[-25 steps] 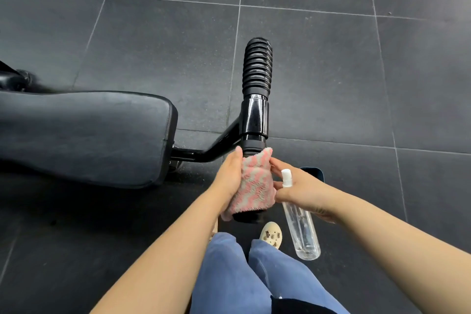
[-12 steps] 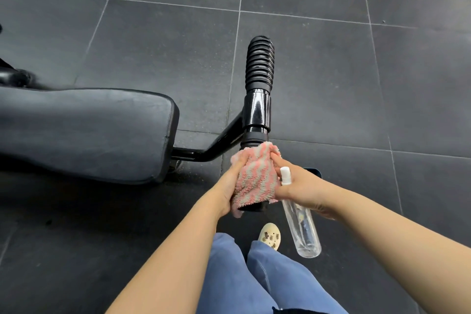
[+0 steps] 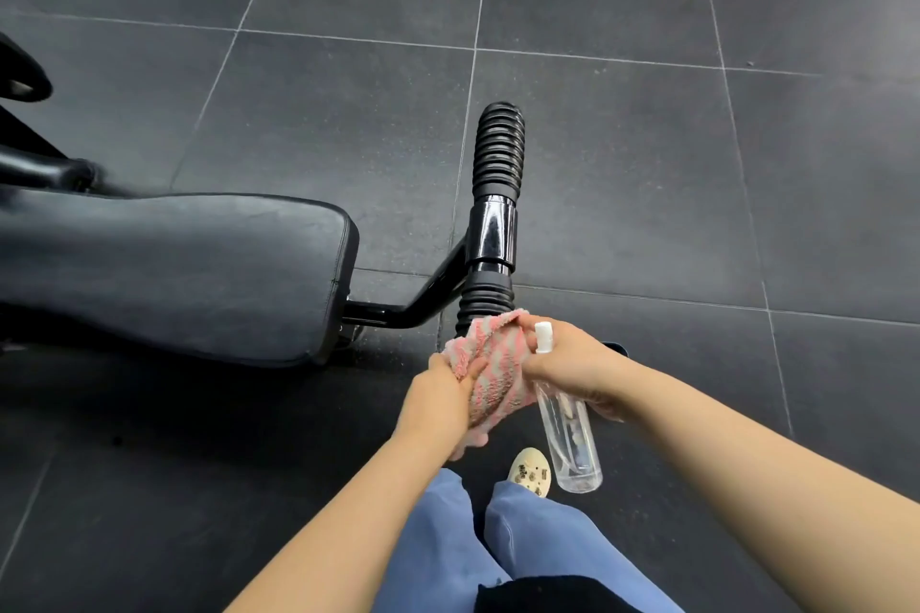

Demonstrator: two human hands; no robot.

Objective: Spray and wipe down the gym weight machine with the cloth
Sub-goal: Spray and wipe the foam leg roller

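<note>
Cloth [image 3: 490,366] wrapped round near end of ribbed grip [image 3: 498,154], centre frame, axis running up-frame. Left hand [image 3: 440,401] clasping cloth; right hand [image 3: 572,363] pinching cloth, holding spray bottle [image 3: 572,443].

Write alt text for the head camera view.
Both hands wrap a pink striped cloth around the near ribbed grip of a black gym machine handle; the right hand also holds a clear spray bottle. The left hand grips the cloth beside a padded seat.
</note>
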